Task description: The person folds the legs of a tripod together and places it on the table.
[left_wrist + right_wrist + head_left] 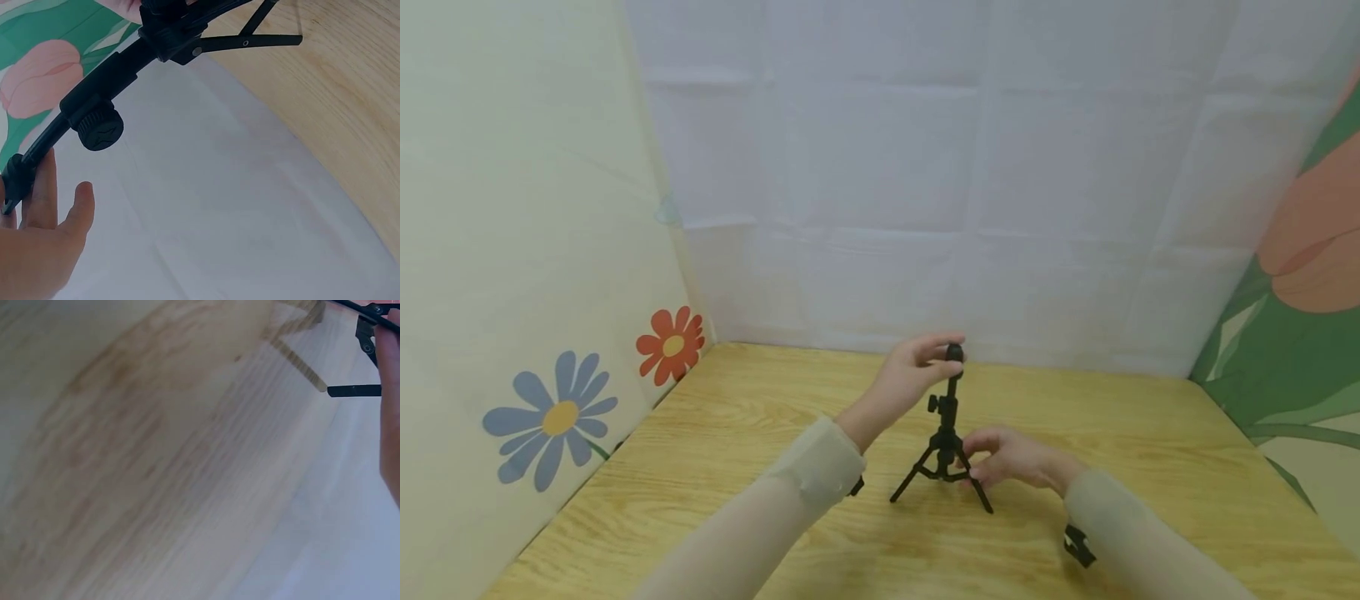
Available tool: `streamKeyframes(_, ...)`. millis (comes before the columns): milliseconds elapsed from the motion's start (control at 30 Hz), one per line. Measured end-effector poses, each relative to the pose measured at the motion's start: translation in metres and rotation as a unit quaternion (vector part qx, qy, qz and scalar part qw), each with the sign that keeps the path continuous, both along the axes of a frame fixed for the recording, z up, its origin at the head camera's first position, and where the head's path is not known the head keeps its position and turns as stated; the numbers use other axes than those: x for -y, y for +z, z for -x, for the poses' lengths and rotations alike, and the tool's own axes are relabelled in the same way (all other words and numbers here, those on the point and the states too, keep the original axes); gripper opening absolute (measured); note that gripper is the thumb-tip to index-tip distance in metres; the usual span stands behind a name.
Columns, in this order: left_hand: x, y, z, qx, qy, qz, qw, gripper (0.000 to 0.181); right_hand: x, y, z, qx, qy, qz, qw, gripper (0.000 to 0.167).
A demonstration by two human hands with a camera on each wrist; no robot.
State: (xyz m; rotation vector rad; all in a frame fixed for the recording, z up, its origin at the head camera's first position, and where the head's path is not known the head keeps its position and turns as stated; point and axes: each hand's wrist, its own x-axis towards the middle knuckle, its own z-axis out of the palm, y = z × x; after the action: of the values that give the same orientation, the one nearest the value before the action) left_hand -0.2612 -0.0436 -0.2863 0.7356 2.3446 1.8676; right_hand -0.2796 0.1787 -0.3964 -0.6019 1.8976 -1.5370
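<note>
A small black tripod (948, 412) stands upright on the wooden table with its legs spread. My left hand (912, 372) pinches its top end between thumb and fingers; in the left wrist view that hand (47, 231) is at the head of the tripod (103, 90), below a round knob (100, 127). My right hand (1011, 458) is at the lower part, its fingers curled round the leg hub from the right. In the right wrist view only an edge of the right hand (390, 406) shows, beside a tripod leg (354, 390).
The wooden table (737, 400) reaches back to a white cloth (850, 208). At the left stands a pale panel with a blue flower (542, 417) and a red flower (662, 346); at the right, a panel with a pink flower and green leaves (1262, 358).
</note>
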Motion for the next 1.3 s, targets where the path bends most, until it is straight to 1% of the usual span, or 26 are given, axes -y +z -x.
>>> streamKeyframes(233,-0.003,0.001,-0.002,-0.016,0.016,-0.002,0.9997,0.038,0.001,-0.002,0.001,-0.021,0.006,-0.007,0.9997,0.03)
streamKeyframes(400,-0.004,0.001,-0.002,-0.032,0.038,0.004,0.9988,0.037,0.004,0.0,0.002,-0.027,-0.006,-0.02,0.9994,0.028)
streamKeyframes(533,-0.004,0.002,-0.003,-0.05,0.057,0.022,0.9969,0.036,0.006,0.002,0.001,-0.032,-0.014,-0.028,0.999,0.02)
streamKeyframes(667,-0.005,0.003,-0.005,-0.073,0.072,0.043,0.9937,0.034,0.007,0.003,0.0,-0.038,-0.012,-0.029,0.9988,0.015)
streamKeyframes(800,-0.004,0.003,-0.006,-0.082,0.075,0.049,0.9926,0.033,0.009,0.004,-0.002,-0.042,-0.007,-0.027,0.9987,0.014)
streamKeyframes(867,-0.004,0.002,-0.005,-0.084,0.076,0.054,0.9921,0.03,0.009,0.004,-0.002,-0.046,-0.003,-0.026,0.9986,0.014)
streamKeyframes(1033,-0.003,-0.008,-0.001,-0.089,0.073,0.08,0.9901,0.026,0.01,0.002,-0.002,-0.051,0.001,-0.019,0.9985,0.012)
streamKeyframes(1133,-0.001,-0.014,-0.001,-0.089,0.073,0.081,0.99,0.028,0.011,0.002,-0.003,-0.051,0.002,-0.014,0.9986,0.012)
streamKeyframes(1300,0.001,-0.015,-0.002,-0.095,0.069,0.074,0.9903,0.029,0.012,0.002,-0.003,-0.053,0.004,-0.013,0.9985,0.013)
